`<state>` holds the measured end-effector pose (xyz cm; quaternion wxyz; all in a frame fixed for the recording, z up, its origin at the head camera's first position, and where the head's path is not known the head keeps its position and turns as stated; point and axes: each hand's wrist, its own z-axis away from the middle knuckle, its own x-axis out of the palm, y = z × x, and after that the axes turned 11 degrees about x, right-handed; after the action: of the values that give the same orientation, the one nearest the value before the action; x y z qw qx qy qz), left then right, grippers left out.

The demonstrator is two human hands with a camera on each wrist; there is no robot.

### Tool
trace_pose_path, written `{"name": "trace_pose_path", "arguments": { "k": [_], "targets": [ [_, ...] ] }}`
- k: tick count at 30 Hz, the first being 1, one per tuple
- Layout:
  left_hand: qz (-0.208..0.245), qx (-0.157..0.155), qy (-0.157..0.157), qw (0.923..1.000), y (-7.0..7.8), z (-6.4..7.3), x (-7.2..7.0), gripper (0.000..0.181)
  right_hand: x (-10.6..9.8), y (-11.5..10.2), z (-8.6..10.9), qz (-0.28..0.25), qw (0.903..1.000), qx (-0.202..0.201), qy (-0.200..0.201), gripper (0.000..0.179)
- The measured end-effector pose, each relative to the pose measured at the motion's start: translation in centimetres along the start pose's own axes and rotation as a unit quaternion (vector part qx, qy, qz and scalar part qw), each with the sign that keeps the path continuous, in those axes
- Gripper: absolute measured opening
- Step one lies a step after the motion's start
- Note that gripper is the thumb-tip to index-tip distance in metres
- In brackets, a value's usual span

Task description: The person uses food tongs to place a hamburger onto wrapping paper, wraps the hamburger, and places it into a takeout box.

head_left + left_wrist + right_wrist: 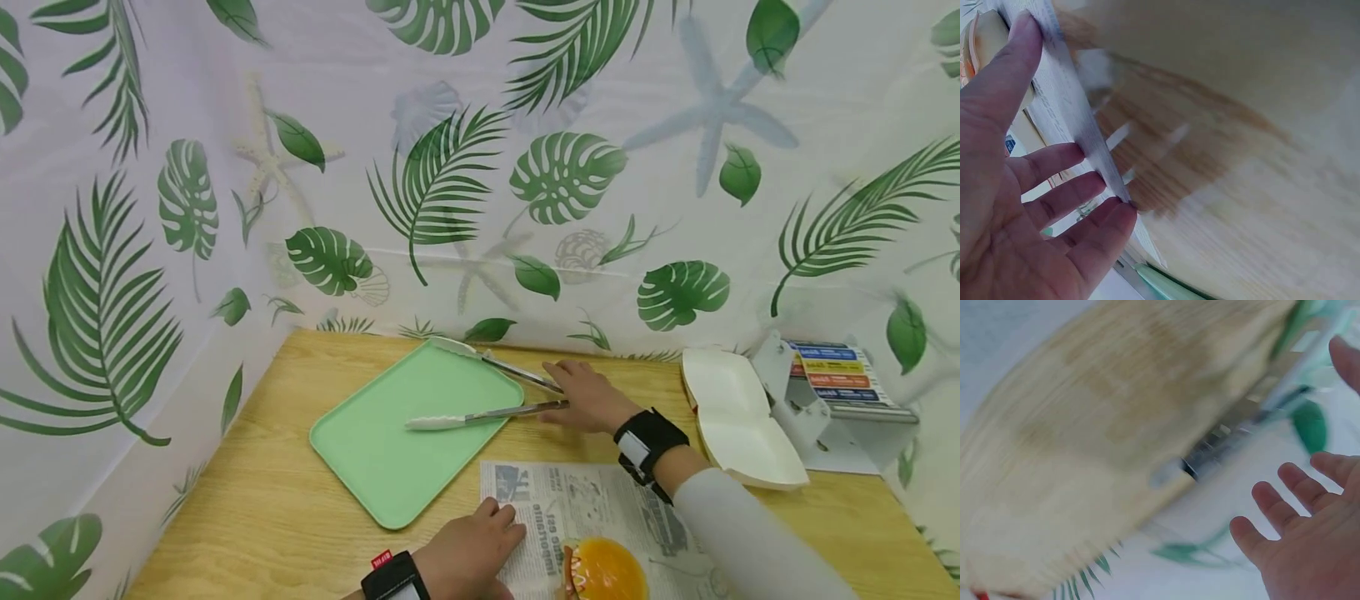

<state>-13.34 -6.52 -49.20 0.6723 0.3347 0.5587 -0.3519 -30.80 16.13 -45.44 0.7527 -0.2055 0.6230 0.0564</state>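
My right hand (590, 397) is over the hinge end of a pair of metal tongs (517, 411), its fingers spread and not wrapped round them. The tongs lie splayed, their white tips over a mint-green tray (390, 450). In the right wrist view the fingers (1275, 509) stand apart from the blurred tongs. My left hand (474, 546) is at the left edge of a newspaper-print sheet (600, 492). Loosely bent fingertips (1094, 181) touch that edge in the left wrist view. A burger (609, 569) with a glossy orange bun lies on the sheet, partly cut off by the frame.
An opened white clamshell box (738, 417) lies to the right of my right hand. Beside it stands a metal holder (847, 437) with several colourful printed packets (836, 367). A leaf-patterned cloth (480, 192) rises behind the wooden table (247, 492).
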Motion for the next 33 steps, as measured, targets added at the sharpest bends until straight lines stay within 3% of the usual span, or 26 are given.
{"name": "trace_pose_path", "arguments": {
  "k": [3, 6, 10, 14, 19, 23, 33],
  "targets": [
    [-0.011, -0.001, 0.006, 0.9999, 0.1, -0.3, -0.4, 0.069, -1.6, 0.9, 4.1, 0.006, 0.9992, -0.033, 0.021, 0.068],
    [-0.023, -0.008, 0.007, 0.9997, 0.1, -0.5, -0.8, 0.072, -2.0, 2.5, 8.3, -0.004, 0.9985, -0.054, -0.001, 0.054],
    [-0.015, -0.012, 0.006, 0.9998, -0.2, -0.9, -1.0, 0.076, -0.5, 5.5, 12.9, -0.027, 0.9959, -0.044, -0.075, 0.058],
    [-0.002, -0.002, 0.003, 1.0, -0.7, -1.5, -1.2, 0.076, 2.0, 7.9, 16.0, -0.054, 0.9911, -0.005, -0.122, 0.07],
    [0.034, 0.013, 0.001, 0.9993, -1.0, -2.4, -1.4, 0.077, 3.9, 9.3, 18.7, -0.055, 0.9914, 0.035, -0.113, 0.073],
    [0.059, 0.006, -0.003, 0.9983, -0.9, -2.4, -1.1, 0.077, 4.7, 9.4, 20.0, -0.042, 0.992, 0.074, -0.094, 0.076],
    [0.051, -0.021, -0.028, 0.9981, -1.3, -3.7, -1.9, 0.065, 5.8, 8.2, 21.6, -0.019, 0.9816, 0.18, -0.062, 0.08]
  ]
}}
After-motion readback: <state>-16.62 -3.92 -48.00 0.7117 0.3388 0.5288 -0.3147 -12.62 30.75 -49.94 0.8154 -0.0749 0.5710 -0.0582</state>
